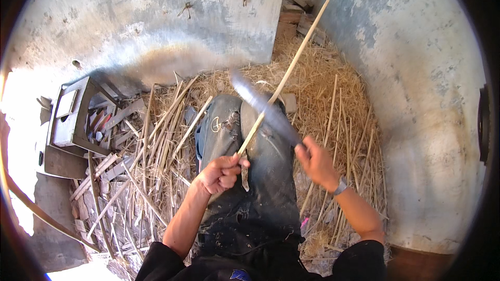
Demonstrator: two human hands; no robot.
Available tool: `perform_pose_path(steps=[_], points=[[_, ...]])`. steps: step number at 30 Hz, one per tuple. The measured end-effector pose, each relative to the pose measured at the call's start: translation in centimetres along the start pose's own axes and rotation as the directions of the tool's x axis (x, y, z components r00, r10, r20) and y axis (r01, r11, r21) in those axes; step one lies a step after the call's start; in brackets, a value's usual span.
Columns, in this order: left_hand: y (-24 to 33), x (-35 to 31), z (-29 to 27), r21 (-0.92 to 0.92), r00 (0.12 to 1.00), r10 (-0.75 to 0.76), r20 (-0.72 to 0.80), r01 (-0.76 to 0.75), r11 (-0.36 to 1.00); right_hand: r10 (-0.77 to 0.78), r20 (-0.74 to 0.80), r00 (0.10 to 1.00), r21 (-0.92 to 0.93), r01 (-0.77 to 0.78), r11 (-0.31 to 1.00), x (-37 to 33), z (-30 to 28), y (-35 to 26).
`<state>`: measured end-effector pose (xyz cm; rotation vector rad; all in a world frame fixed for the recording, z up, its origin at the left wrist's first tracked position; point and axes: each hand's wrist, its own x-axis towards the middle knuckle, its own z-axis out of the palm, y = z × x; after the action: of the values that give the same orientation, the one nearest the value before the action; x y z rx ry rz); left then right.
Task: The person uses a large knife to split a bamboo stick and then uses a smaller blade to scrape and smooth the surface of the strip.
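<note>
Your left hand curls closed around a pale wooden stick; your right hand tightly clasps a knife, its blurred blade crossing the stick.

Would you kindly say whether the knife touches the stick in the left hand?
Cannot tell: in the head view, the blurred knife crosses the stick, but contact isn't plain.

Prob. rough wkshp — straw-like litter, loose sticks, stained walls
</note>
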<state>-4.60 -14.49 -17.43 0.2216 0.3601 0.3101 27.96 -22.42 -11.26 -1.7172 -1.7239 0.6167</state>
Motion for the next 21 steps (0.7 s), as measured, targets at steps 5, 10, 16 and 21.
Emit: perform_pose_path(steps=[5,10,16,21], points=[[0.0,-0.7,-0.2,-0.042,1.000,-0.017,-0.023,0.016,0.999,0.068,-0.058,0.996,0.046,-0.065,0.997,0.5,-1.7,0.1],[-0.2,-0.4,-0.4,-0.007,1.000,-0.022,-0.016,0.022,1.000,0.014,0.069,0.998,0.109,-0.021,0.994,-1.3,-0.4,-0.6],[-1.4,-0.2,1.4,0.210,0.985,0.142,-0.099,-0.119,0.970,0.290,-0.132,0.948,0.452,-0.203,0.869,-6.3,2.9,4.5],[-2.3,0.0,3.8,0.564,0.929,0.315,-0.193,-0.157,0.811,0.681,-0.559,0.473,0.466,-0.500,0.730,-13.9,7.4,17.1]])
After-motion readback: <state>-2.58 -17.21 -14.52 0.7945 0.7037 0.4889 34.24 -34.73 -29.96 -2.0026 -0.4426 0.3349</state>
